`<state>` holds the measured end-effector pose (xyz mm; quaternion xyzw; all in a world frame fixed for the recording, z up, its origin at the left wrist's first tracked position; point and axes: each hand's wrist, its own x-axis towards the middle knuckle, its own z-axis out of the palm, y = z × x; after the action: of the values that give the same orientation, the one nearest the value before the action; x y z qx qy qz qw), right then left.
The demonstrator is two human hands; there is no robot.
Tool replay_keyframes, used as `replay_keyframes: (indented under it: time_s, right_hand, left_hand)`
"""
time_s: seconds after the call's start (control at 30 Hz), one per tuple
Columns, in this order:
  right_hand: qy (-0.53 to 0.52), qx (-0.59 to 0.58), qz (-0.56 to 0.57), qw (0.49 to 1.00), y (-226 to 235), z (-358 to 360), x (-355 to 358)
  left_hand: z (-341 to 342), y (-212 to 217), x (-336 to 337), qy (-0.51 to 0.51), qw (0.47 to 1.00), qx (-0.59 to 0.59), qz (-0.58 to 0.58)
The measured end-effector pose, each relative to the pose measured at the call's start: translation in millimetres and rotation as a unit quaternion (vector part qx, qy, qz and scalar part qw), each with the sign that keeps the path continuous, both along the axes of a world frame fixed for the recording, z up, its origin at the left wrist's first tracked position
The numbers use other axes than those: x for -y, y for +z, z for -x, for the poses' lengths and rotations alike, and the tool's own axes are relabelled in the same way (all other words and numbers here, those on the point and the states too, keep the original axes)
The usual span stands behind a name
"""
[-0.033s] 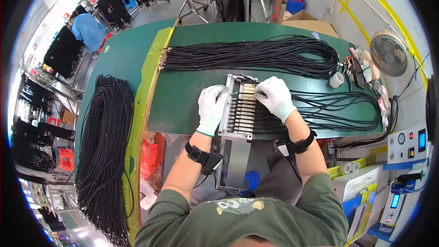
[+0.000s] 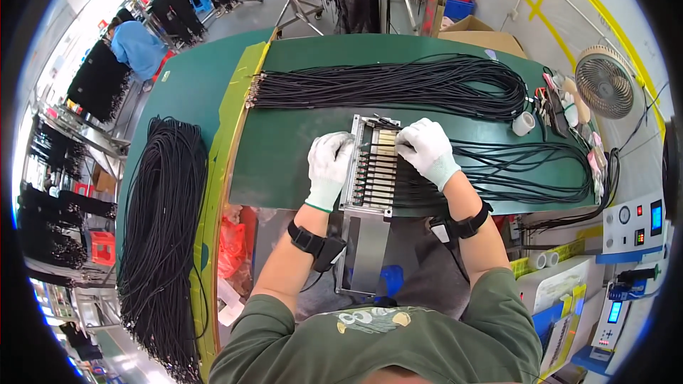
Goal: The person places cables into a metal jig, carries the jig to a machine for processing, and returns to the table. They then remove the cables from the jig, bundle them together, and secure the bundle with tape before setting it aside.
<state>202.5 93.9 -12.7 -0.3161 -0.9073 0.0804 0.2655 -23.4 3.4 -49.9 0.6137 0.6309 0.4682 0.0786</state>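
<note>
A metal slotted fixture [image 2: 368, 206] stands at the near edge of the green table, with several black cables [image 2: 377, 171] laid side by side in its slots. My left hand [image 2: 329, 167], in a white glove, is at the fixture's left side with its fingers curled together. What those fingertips hold is too small to make out. At the right side, my gloved right hand [image 2: 427, 149] pinches a black cable where it leaves the slots. That hand partly covers the cables running off to the right.
A long black cable bundle [image 2: 384, 85] lies along the far side of the green table [image 2: 284, 142]. Another cable bundle [image 2: 163, 220] lies left of the yellow strip. Tape roll [image 2: 523, 124], tools and fan [image 2: 605, 82] are at right. A co-worker in blue [image 2: 139, 50] is at far left.
</note>
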Motion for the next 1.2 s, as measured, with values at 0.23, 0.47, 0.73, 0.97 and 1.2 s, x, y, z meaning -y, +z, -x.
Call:
replay_keyframes:
  time_s: [0.23, 0.47, 0.73, 0.97, 1.2]
  right_hand:
    - [-0.004, 0.026, -0.031, 0.999, -6, 5, 4]
    - [-0.006, 0.042, -0.037, 0.998, -8, 5, 1]
    - [-0.012, 0.058, -0.045, 0.997, -12, 8, 8]
    - [-0.104, -0.038, -0.086, 0.99, -11, 2, -7]
    - [-0.181, 0.057, 0.001, 0.982, -20, -7, -28]
  left_hand:
    - [2, -1, 2, -0.001, 1.0, 0.002, 0.01]
    - [4, -5, 1, 0.002, 1.0, -0.009, 0.001]
    - [-20, 9, -2, -0.061, 0.991, -0.121, -0.006]
    - [-28, 17, -1, -0.076, 0.957, -0.269, 0.077]
    - [-21, 10, -3, -0.089, 0.967, -0.224, 0.087]
